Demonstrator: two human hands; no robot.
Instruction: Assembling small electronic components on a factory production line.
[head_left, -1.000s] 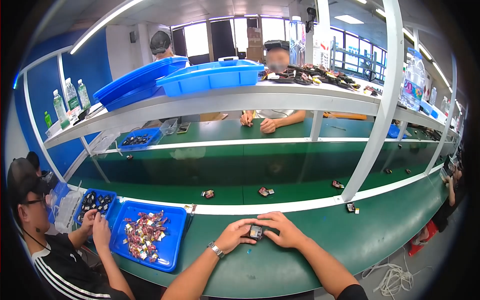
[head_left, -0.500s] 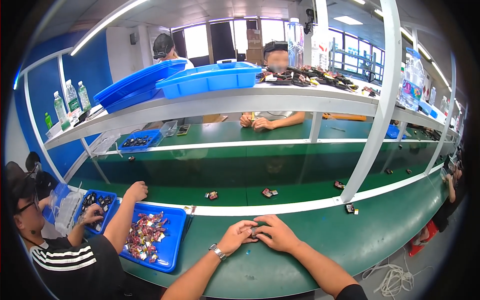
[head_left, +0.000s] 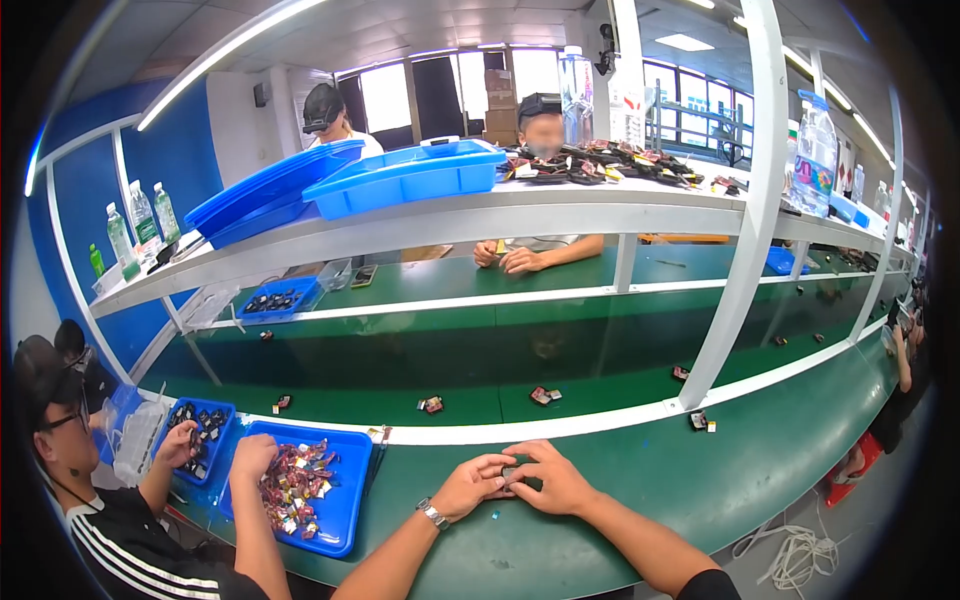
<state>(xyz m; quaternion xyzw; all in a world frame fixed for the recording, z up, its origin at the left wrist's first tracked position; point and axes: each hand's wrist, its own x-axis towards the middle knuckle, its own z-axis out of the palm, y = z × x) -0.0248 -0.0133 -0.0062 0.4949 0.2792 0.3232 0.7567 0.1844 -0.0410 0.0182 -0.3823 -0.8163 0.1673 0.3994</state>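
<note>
The left hand (head_left: 468, 487) and the right hand (head_left: 552, 480) met in the middle of the green counter (head_left: 640, 480), close to the person's body. Their fingers were curled in and pinching a small dark part (head_left: 511, 474) between them. Most of that part was hidden by the fingertips, so what kind it was could not be told.

The part was tiny, so it could have slipped out and skidded across the smooth counter or dropped off the near edge. A little speck (head_left: 495, 515) lay on the counter just under the hands, and a wrist could have brushed it away. The co-worker's hand (head_left: 252, 457) was busy in the blue tray (head_left: 340, 500) of small parts just to the left, so a wide elbow could have bumped it.
</note>
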